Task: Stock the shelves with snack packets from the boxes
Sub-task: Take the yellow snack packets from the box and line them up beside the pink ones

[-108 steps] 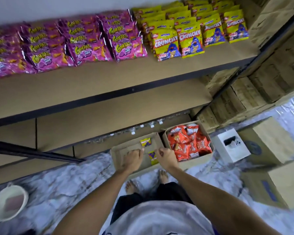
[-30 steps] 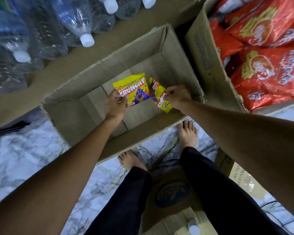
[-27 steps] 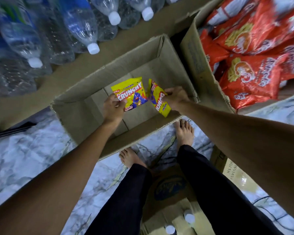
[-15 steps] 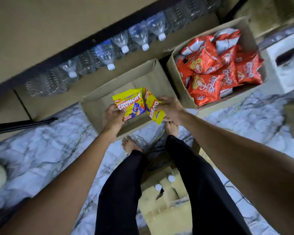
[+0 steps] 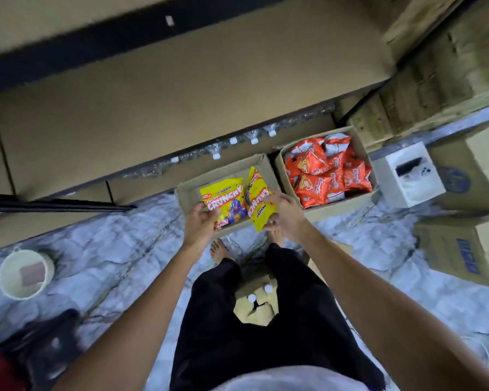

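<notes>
My left hand (image 5: 200, 224) grips a yellow Crunchy snack packet (image 5: 227, 201) by its lower left corner. In my right hand (image 5: 283, 215) is a second yellow Crunchy packet (image 5: 257, 199), turned sideways and pinched at its lower edge. Both packets are lifted above the open cardboard box (image 5: 189, 195) on the floor, whose inside is mostly hidden behind them. To its right stands another cardboard box (image 5: 280, 164) full of red snack packets (image 5: 321, 175). A bare brown shelf board (image 5: 164, 108) runs across above the boxes.
Water bottles (image 5: 216, 155) lie in a row under the lowest shelf. A white box (image 5: 407, 176) and brown cartons (image 5: 463, 249) stand at the right. A white bucket (image 5: 26, 273) sits on the marble floor at the left. A flattened carton (image 5: 256, 306) lies between my feet.
I have lifted both yellow packets up out of the box and straightened up, so the boxes and floor look farther away and the shelves have come into view.
</notes>
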Motion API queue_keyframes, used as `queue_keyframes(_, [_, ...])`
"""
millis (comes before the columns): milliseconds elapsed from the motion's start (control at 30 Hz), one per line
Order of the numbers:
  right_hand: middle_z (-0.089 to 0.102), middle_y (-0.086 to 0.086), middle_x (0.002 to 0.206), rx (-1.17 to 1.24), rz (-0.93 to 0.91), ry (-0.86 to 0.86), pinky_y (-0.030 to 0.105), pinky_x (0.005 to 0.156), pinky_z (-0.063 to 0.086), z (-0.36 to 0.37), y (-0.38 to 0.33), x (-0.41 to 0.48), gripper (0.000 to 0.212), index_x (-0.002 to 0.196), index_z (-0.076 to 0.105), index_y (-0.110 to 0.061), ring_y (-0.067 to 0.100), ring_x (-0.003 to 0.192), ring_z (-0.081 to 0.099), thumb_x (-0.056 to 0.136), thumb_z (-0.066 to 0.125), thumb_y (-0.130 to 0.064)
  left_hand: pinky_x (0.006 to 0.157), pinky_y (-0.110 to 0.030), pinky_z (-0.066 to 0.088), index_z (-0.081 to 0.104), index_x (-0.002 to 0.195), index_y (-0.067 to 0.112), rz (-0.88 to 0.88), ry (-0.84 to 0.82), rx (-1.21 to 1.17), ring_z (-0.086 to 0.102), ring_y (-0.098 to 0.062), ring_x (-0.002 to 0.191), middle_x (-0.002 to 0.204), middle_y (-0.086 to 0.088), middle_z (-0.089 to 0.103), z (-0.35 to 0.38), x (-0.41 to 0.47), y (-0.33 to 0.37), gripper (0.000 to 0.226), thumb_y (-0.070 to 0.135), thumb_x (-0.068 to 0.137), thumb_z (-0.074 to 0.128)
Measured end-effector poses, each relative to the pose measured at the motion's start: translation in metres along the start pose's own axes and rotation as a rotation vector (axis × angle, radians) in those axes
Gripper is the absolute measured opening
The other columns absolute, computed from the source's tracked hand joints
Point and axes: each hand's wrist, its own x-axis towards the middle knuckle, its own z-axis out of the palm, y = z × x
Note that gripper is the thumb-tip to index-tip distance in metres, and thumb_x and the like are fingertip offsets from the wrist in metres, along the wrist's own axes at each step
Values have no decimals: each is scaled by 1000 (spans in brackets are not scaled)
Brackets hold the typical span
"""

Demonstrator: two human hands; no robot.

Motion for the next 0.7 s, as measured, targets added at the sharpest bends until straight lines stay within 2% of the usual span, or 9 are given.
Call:
queue_keyframes(100, [73, 12, 106, -26, 20, -46, 42, 74, 57, 5, -15, -43, 23, 111, 65, -17, 28, 95, 70, 88, 65, -23, 74, -34, 53, 60, 117, 15, 86, -10, 62, 67, -17, 82, 94, -5, 74, -11, -34, 28, 30, 32, 94, 67])
queue_keyframes(233, [66, 14, 108, -42, -14, -81, 45, 83, 54, 11, -34, -83, 17, 104, 65, -17, 31, 102, 61, 90, 63, -27, 71, -17, 51, 59, 107, 25, 170, -4, 133, 65, -7, 83, 92, 10, 70, -17, -67, 62, 17, 33, 94, 67])
queue_keyframes(333, [67, 9, 111, -64, -52, -96, 50, 89, 53, 18, -50, -103, 19, 104, 68, -22, 30, 108, 59, 88, 65, -32, 73, -18, 51, 58, 96, 31, 243, -12, 157, 62, -2, 77, 88, 11, 67, -19, -80, 78, 9, 28, 94, 66])
queue_keyframes(400, [67, 5, 122, -120, -95, -113, 58, 99, 49, 20, -59, -111, 42, 116, 66, -25, 30, 118, 58, 79, 72, -44, 79, -26, 53, 60, 99, 26, 268, -25, 170, 64, -6, 78, 89, 8, 69, -22, -83, 89, 8, 27, 94, 66])
queue_keyframes(467, [66, 3, 130, -136, -123, -148, 64, 102, 44, 19, -66, -112, 70, 126, 63, -27, 31, 125, 57, 65, 83, -55, 80, -27, 54, 62, 108, 20, 295, -41, 195, 67, -8, 82, 93, 6, 72, -22, -81, 98, 15, 26, 95, 66])
queue_keyframes(533, [70, 2, 124, -186, -159, -192, 62, 104, 43, 25, -76, -123, 67, 125, 64, -26, 29, 121, 61, 67, 87, -49, 77, -23, 55, 63, 111, 17, 335, -38, 186, 69, -8, 85, 99, 3, 74, -21, -80, 110, 18, 22, 95, 67])
queue_keyframes(600, [75, -1, 111, -235, -219, -187, 58, 102, 46, 30, -82, -131, 38, 112, 68, -27, 24, 110, 66, 77, 83, -28, 77, -27, 57, 64, 110, 16, 386, -32, 175, 71, -11, 85, 99, 0, 74, -21, -78, 121, 17, 17, 94, 68])
queue_keyframes(633, [75, -1, 107, -240, -252, -176, 57, 99, 47, 30, -84, -130, 31, 107, 68, -26, 23, 105, 68, 80, 81, -18, 77, -31, 57, 64, 110, 15, 412, -28, 182, 71, -14, 86, 98, -1, 74, -20, -76, 126, 17, 17, 93, 68])
queue_keyframes(700, [75, 4, 108, -272, -314, -127, 53, 93, 50, 30, -91, -130, 32, 105, 67, -24, 27, 102, 69, 81, 80, -10, 77, -35, 58, 65, 109, 15, 444, -36, 187, 72, -18, 87, 97, -3, 75, -21, -73, 137, 16, 17, 93, 68])
